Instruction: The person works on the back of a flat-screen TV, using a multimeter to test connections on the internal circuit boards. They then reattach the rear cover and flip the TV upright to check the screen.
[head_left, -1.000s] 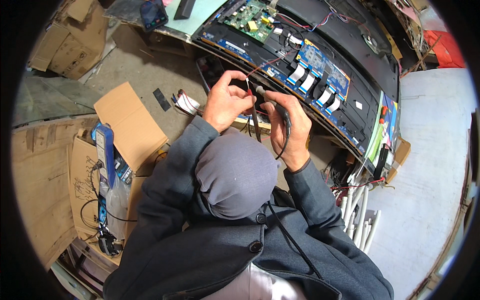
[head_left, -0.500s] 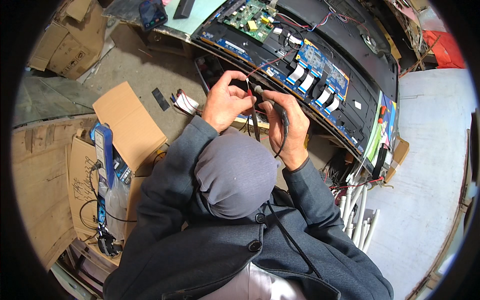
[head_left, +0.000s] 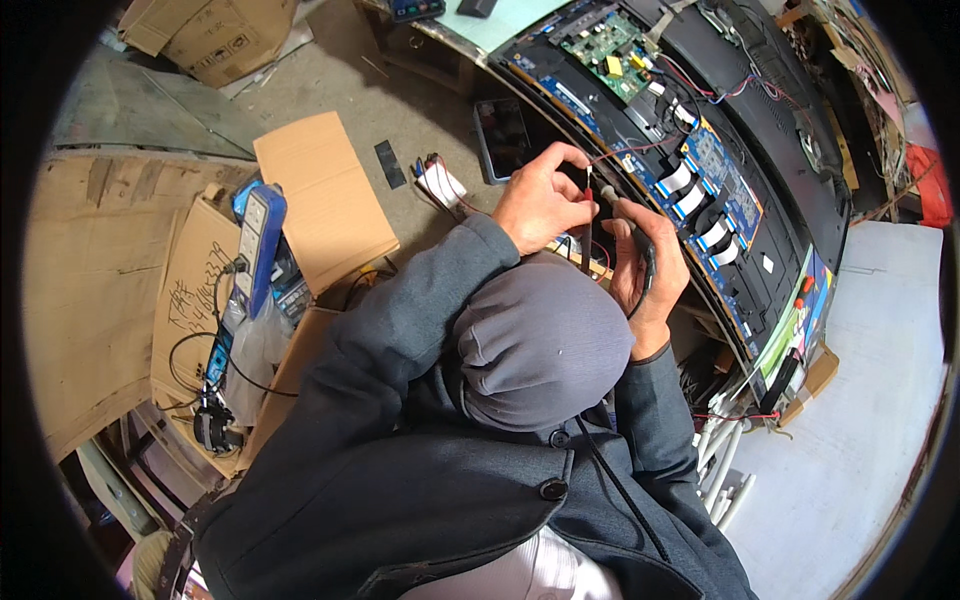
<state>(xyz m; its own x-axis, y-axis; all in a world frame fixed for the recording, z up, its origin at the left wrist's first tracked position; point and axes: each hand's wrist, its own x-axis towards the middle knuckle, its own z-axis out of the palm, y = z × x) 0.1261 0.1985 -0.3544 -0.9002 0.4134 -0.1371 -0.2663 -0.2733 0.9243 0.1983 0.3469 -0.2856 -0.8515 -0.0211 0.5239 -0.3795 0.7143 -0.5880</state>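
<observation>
Grasping a tool [head_left: 609, 193], the right hand [head_left: 648, 258] partly hides it.

From here I count two hands [head_left: 545, 203], four white ribbon cables [head_left: 689, 203] and one green board [head_left: 600, 48]. I see two coat buttons [head_left: 553, 489].

head: head-worn fisheye | faces steeply down, over the cap [head_left: 545, 345] | range: close to left hand [head_left: 545, 203] and right hand [head_left: 652, 268] | field: wide, past the near edge of the table [head_left: 488, 30] onto the floor [head_left: 350, 85]
</observation>
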